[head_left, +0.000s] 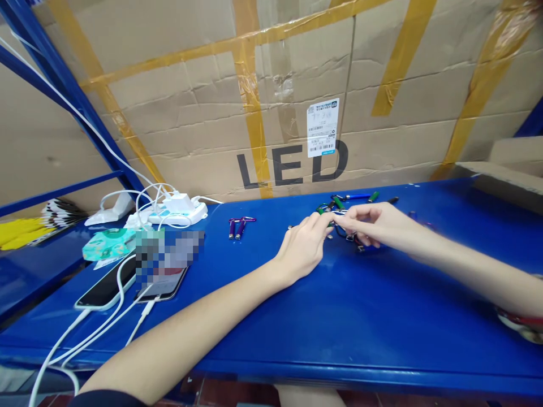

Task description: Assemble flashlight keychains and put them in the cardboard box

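Both my hands meet over a loose group of small metal cylinders with clips, towards the back of the blue table. My left hand (pixel 300 244) is seen from its back, fingers closed and curled down, the thumb mostly hidden. My right hand (pixel 375 223) pinches with thumb and forefinger against the left fingertips; a small silvery bit shows there, too small to name. Around the fingers lie a blue cylinder (pixel 357 196), a green cylinder (pixel 373 196) and several darker pieces. Apart on the left, two purple cylinders (pixel 240 229) lie side by side with purple clips.
Two phones, one in a pale case (pixel 106 288), lie on the table (pixel 297 333) at left with white charging cables (pixel 121 282). Behind them are a power strip (pixel 182 215) and a green packet (pixel 108 243). A large cardboard box (pixel 190 118) stands along the back; an open carton (pixel 504 183) is at right.
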`<state>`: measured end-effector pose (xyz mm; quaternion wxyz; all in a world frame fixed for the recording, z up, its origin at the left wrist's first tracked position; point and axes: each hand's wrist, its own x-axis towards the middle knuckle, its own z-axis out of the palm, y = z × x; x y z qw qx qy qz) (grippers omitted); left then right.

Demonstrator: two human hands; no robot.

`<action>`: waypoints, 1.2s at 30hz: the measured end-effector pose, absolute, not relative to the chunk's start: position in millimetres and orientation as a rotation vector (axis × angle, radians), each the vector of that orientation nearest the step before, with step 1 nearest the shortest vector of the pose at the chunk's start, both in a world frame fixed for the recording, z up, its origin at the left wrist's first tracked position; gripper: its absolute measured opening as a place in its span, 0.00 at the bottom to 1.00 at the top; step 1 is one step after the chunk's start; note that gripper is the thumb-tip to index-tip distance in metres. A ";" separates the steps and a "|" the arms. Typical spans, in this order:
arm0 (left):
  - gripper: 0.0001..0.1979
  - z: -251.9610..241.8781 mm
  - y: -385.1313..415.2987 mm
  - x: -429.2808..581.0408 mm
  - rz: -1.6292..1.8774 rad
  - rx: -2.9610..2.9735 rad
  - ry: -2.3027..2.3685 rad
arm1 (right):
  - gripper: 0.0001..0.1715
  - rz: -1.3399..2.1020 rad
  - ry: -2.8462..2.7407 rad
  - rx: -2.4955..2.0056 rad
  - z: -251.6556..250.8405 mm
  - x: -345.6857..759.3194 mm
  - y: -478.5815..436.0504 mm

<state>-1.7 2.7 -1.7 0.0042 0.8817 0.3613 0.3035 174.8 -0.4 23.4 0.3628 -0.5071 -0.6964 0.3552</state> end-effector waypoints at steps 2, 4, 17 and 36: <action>0.12 -1.2 2.7 -1.3 0.941 2.732 1.151 | 0.24 0.672 -1.820 -1.264 26.2 175.5 -0.5; 0.12 -1.0 3.0 -0.9 0.942 2.712 1.165 | 0.23 0.481 -1.865 -1.189 29.4 177.5 -1.4; 0.13 -5.2 8.2 -0.1 0.784 2.930 1.135 | 0.20 -0.218 -2.182 -0.996 26.4 192.4 1.0; 0.13 -9.6 12.3 -5.0 0.678 2.879 0.971 | 0.22 -0.184 -2.208 -1.086 18.4 188.4 2.6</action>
